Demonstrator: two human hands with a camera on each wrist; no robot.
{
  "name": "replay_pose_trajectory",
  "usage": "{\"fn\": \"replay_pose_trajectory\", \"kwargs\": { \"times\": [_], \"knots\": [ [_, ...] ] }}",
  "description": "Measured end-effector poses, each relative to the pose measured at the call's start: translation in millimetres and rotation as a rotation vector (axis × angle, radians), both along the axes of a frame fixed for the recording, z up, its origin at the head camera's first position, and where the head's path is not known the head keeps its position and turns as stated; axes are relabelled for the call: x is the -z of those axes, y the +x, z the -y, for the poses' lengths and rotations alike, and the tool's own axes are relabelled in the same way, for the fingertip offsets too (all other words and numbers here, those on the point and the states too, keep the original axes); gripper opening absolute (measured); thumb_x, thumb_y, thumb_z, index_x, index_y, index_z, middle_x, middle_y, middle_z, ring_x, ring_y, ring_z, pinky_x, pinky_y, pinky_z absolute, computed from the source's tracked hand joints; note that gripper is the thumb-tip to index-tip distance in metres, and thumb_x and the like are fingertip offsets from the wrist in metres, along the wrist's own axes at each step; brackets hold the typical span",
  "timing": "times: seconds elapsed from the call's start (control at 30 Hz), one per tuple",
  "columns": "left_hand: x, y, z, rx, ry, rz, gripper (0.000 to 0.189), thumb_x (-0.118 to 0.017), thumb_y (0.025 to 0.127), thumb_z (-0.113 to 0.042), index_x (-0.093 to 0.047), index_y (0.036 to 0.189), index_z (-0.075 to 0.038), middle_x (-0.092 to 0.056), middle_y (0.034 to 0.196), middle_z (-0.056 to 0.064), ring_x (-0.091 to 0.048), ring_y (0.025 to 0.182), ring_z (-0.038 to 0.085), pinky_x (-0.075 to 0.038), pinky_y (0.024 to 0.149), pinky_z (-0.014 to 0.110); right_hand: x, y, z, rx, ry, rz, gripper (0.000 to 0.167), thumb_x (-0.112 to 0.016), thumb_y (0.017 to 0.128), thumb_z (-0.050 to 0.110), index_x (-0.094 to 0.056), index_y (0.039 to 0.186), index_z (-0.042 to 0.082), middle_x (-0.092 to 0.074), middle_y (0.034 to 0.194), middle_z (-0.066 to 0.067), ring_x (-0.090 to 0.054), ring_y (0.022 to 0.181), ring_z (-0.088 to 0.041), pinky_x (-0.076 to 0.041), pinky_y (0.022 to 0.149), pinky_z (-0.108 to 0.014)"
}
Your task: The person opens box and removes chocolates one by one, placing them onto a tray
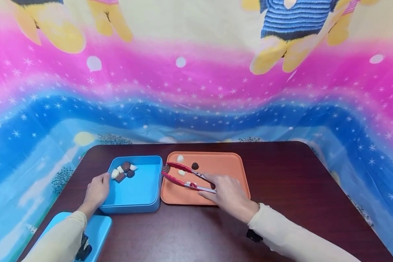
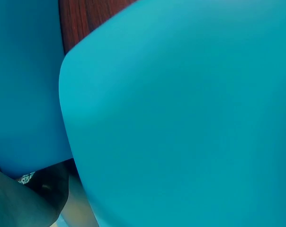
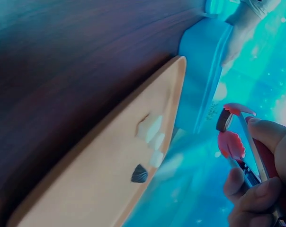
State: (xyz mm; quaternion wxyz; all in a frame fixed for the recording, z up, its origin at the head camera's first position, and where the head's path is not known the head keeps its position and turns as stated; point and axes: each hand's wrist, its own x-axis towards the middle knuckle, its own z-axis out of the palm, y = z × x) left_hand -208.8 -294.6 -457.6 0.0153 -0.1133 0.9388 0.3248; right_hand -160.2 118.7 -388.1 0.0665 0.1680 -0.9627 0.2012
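My right hand point(image 1: 230, 194) grips a pair of red-tipped metal tongs point(image 1: 175, 180). Between the tong tips a brown chocolate piece point(image 1: 166, 168) is pinched, above the seam where box and tray meet; the right wrist view shows this chocolate piece point(image 3: 224, 120) too. At the left wall of a blue box point(image 1: 131, 208), my left hand point(image 1: 98, 190) holds the rim, thumb on top. Brown and white chocolates point(image 1: 120, 177) cluster in the box's back left corner. On the orange tray point(image 1: 230, 163) lie white pieces point(image 1: 180, 158) and a dark ridged chocolate point(image 1: 195, 166).
A blue lid point(image 1: 99, 227) lies at the front left, under my left forearm. Dark wooden table point(image 1: 281, 174) extends right of the tray and in front of it. A printed cloth point(image 1: 196, 91) hangs behind and around the table.
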Motion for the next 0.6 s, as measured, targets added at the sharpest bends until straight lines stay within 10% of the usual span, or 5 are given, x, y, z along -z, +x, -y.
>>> {"fn": "replay_pose_trajectory", "kwargs": {
  "times": [0.37, 0.6],
  "knots": [
    [0.9, -1.9, 1.7, 0.003, -0.005, 0.000, 0.054, -0.018, 0.111, -0.039, -0.050, 0.091, 0.000, -0.032, 0.073, 0.006, -0.051, 0.081, 0.028, -0.039, 0.073, 0.040, 3.2, 4.9, -25, 0.049, 0.009, 0.027, 0.055, -0.082, 0.082, 0.047, -0.069, 0.131, 0.028, -0.058, 0.071, 0.013, -0.046, 0.061, -0.007, -0.036, 0.048, -0.025],
    [0.1, -1.0, 1.9, 0.006, 0.004, 0.016, 0.063, -0.015, 0.111, -0.039, -0.052, 0.131, 0.009, -0.055, 0.107, 0.033, -0.055, 0.109, 0.047, -0.047, 0.091, 0.058, 9.7, 5.6, -37, 0.056, 0.010, 0.004, 0.052, -0.083, 0.081, 0.045, -0.071, 0.128, 0.025, -0.054, 0.069, 0.014, -0.045, 0.061, -0.006, -0.038, 0.051, -0.025]
  ]
}}
